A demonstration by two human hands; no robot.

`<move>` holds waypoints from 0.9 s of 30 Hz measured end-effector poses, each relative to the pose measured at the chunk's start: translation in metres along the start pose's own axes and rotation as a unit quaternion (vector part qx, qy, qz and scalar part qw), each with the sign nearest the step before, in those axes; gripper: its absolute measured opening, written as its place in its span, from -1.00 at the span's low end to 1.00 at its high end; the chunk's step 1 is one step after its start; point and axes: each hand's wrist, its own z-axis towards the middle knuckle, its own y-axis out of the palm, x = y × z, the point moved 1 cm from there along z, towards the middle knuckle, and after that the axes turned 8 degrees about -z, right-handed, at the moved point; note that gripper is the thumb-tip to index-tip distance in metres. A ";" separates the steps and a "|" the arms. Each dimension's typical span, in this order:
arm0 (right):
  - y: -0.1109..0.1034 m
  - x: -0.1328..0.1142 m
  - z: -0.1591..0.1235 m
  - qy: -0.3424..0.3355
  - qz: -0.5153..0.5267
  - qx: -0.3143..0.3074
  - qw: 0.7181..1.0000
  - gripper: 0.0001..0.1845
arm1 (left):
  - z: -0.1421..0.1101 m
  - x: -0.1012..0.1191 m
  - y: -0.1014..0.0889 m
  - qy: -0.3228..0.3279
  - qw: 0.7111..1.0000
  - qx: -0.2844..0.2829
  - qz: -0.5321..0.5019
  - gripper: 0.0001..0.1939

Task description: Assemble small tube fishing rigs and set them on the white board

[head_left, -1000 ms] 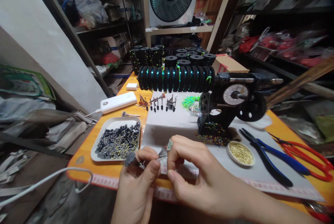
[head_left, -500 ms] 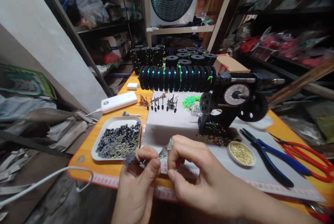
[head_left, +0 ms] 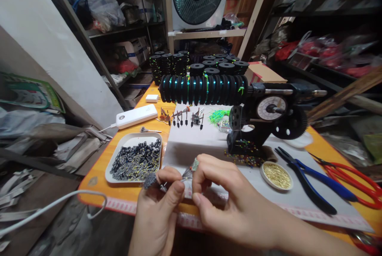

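My left hand [head_left: 162, 204] pinches a small bunch of thin grey strands [head_left: 187, 173] between thumb and forefinger; the strands fan out toward the right. Close beside it, my right hand [head_left: 229, 196] is curled, thumb and forefinger drawn together near the strands' ends. Anything between those fingertips is too small or hidden to make out. A grey wrap [head_left: 151, 181] covers a finger of the left hand, and a greenish wrap [head_left: 195, 165] sits on the right forefinger. Both hands are above the table's front edge, right of a white tray [head_left: 109, 175] of small black and grey pieces [head_left: 135, 160].
A black machine [head_left: 253, 128] carries a row of black spools [head_left: 204, 89] beyond my hands. To the right lie a dish of gold bits [head_left: 277, 176], blue-handled pliers [head_left: 310, 184] and red-handled scissors [head_left: 352, 180]. A white power bank [head_left: 136, 116] lies behind the tray.
Both hands stay almost in place. The strands between them have shifted slightly; the rest of the table looks the same.
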 end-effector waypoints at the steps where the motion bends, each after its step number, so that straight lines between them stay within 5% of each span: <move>1: 0.000 0.000 0.000 -0.001 0.001 0.000 1.000 -0.80 | 0.000 0.000 0.000 0.001 1.000 -0.001 0.001 -0.80; 27: 0.000 0.004 -0.002 0.011 0.011 0.021 1.000 -0.85 | -0.001 -0.001 0.002 0.031 0.999 -0.013 0.031 -0.84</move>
